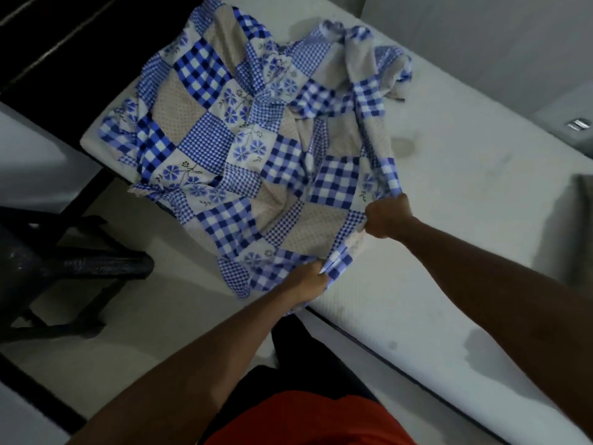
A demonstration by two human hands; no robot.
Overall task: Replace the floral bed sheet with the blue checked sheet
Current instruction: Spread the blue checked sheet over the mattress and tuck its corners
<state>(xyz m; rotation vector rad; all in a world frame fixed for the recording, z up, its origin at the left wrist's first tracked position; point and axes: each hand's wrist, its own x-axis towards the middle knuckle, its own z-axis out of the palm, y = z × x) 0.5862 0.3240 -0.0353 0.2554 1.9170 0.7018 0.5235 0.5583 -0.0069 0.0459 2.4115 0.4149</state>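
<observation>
Left hand (pixel 308 281) and right hand (pixel 386 216) both grip sheet (pixel 224 130) edge; pull evenly, hold tension, spread it square over mattress (pixel 465 203).

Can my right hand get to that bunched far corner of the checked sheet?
Probably not yet. The right hand grips the near edge of the blue checked sheet, and the bunched corner lies far up the mattress. Nothing blocks the path, but it would have to let go and stretch.
</observation>
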